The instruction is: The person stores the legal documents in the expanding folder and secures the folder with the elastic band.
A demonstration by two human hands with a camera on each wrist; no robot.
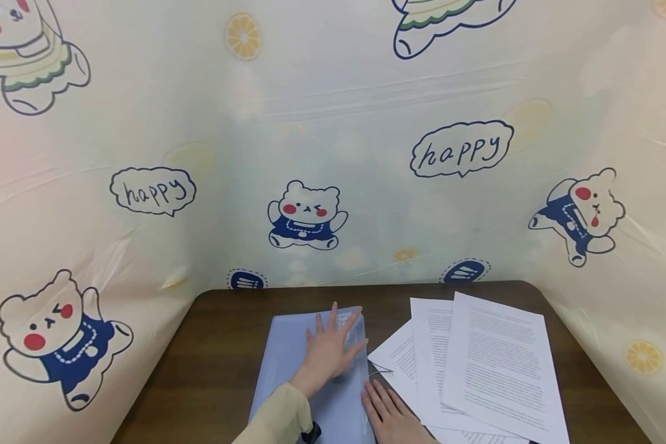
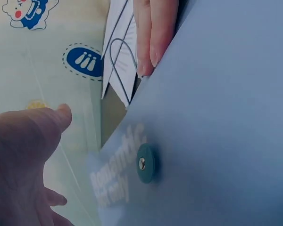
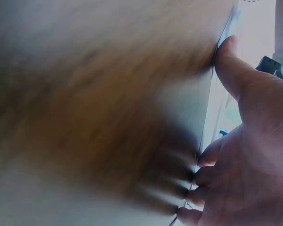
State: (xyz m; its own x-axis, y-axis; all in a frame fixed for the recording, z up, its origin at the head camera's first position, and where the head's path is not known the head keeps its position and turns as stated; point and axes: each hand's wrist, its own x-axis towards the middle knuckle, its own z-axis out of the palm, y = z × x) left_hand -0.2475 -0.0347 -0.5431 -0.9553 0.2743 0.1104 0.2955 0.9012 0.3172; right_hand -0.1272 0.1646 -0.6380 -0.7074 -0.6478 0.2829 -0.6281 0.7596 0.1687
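The blue plastic folder lies flat on the brown table, and the left hand rests on top of it with its fingers spread out straight. The folder looks thin, light, bendy and slippery, so its right edge is probably the best place to hold it, and there the right hand touches it with bent fingers, though I cannot tell if it grips. Loose white papers lie just to the right, close enough to get pushed.
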